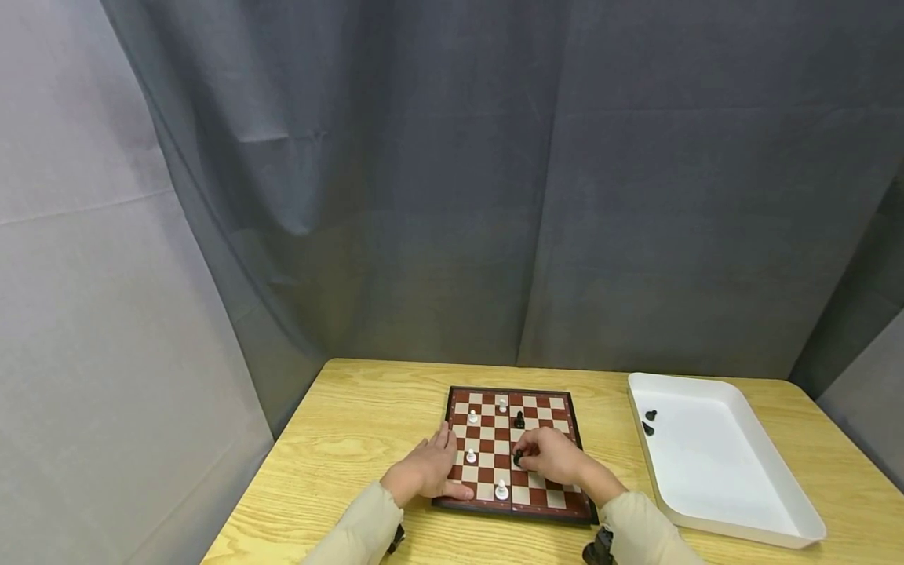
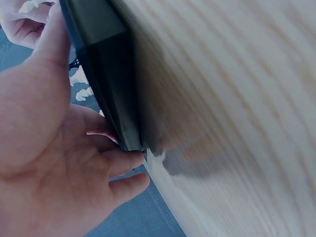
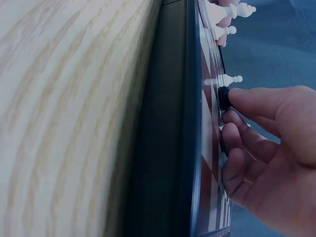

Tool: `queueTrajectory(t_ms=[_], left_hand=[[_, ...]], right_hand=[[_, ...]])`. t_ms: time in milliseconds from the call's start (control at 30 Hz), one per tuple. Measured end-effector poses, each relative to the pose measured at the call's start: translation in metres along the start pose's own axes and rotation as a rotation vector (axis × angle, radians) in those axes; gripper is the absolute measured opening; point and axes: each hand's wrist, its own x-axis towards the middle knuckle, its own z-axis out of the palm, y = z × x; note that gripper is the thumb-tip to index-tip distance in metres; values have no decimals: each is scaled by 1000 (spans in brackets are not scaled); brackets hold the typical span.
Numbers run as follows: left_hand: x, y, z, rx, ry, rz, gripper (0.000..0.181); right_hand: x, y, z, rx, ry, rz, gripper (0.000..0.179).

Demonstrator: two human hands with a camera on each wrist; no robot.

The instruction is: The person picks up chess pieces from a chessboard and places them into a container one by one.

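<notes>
A red and cream chessboard (image 1: 483, 475) with a dark frame lies on the wooden table. My right hand (image 1: 556, 457) is over its right half, thumb and fingertips pinching a black chess piece (image 1: 518, 457) at the board's surface. In the right wrist view, the fingers cover most of this black piece (image 3: 224, 98). Along the board's left edge rests my left hand (image 1: 432, 464), fingers extended and thumb spread at the near corner. Several white pawns, one of them (image 1: 501, 490) near the front edge, stand on the left half. Another black piece (image 1: 519, 421) stands farther back.
To the right of the board sits a shallow white tray (image 1: 727, 455). Two black pieces (image 1: 649, 422) lie inside it by the left wall. Grey curtains (image 1: 452, 196) hang behind the table (image 1: 353, 424) and at its sides.
</notes>
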Motion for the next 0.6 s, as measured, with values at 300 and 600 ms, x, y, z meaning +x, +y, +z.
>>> queueTrajectory(t_ms=[300,600], left_hand=[[1,0,0,-13,-27,7,108],[-2,2,0,3,11,-2,109]], right_hand=[[-1,2,2,-3,9,-5,8],[-3,2,1,-16,36,-20,7]])
